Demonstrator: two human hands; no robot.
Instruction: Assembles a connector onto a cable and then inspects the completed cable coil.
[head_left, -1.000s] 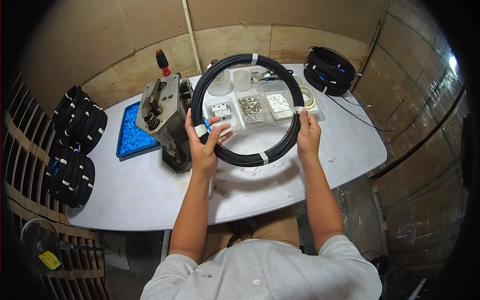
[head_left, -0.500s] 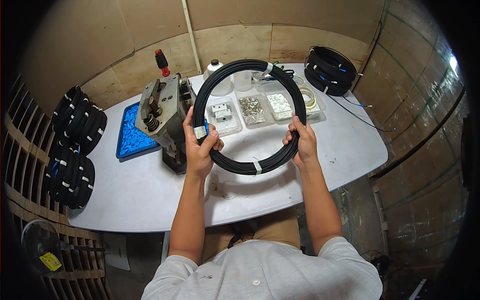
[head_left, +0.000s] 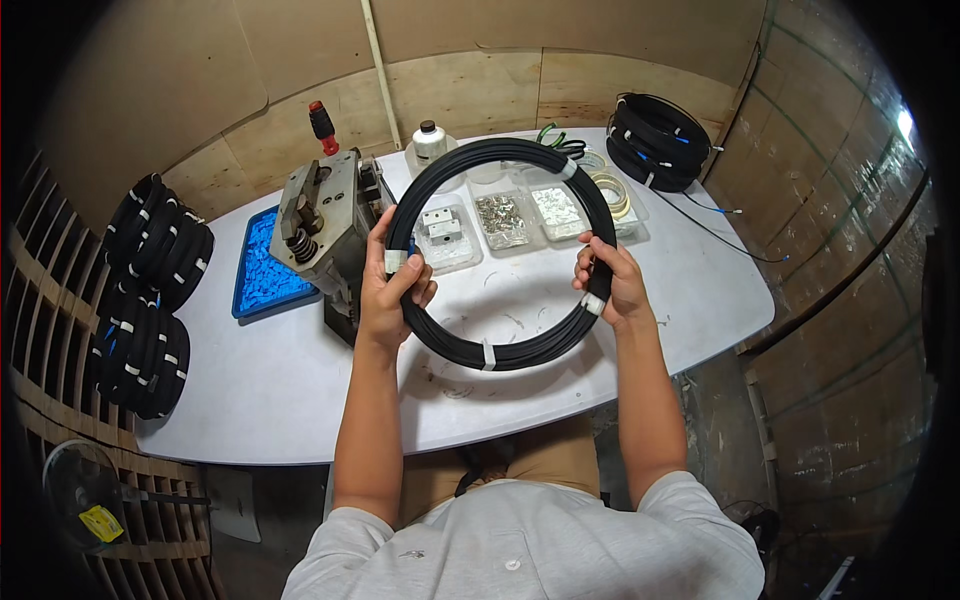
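Observation:
A black cable coil (head_left: 545, 352), bound with several white tape bands, is held up above the white table (head_left: 270, 390). Closed round its left side, my left hand (head_left: 388, 292) has its thumb by a white band and a bit of blue connector. My right hand (head_left: 615, 283) grips the opposite side, fingers curled inward, just above another white band. Through the ring I see part of a clear tray with a white block (head_left: 440, 226), a tray of small metal parts (head_left: 503, 220) and a tray of white pieces (head_left: 556, 210).
A metal press (head_left: 325, 215) with a red-and-black handle stands left of the coil, beside a blue tray of blue pieces (head_left: 270, 270). More coils hang at the left (head_left: 150, 340); a coil stack (head_left: 655, 145) sits far right, its cable ends trailing. A white bottle (head_left: 430, 145) and tape rolls (head_left: 612, 195) stand behind.
The coil has turned clockwise in my hands and come slightly lower and nearer. Its bands have shifted round, one now showing beneath my right hand.

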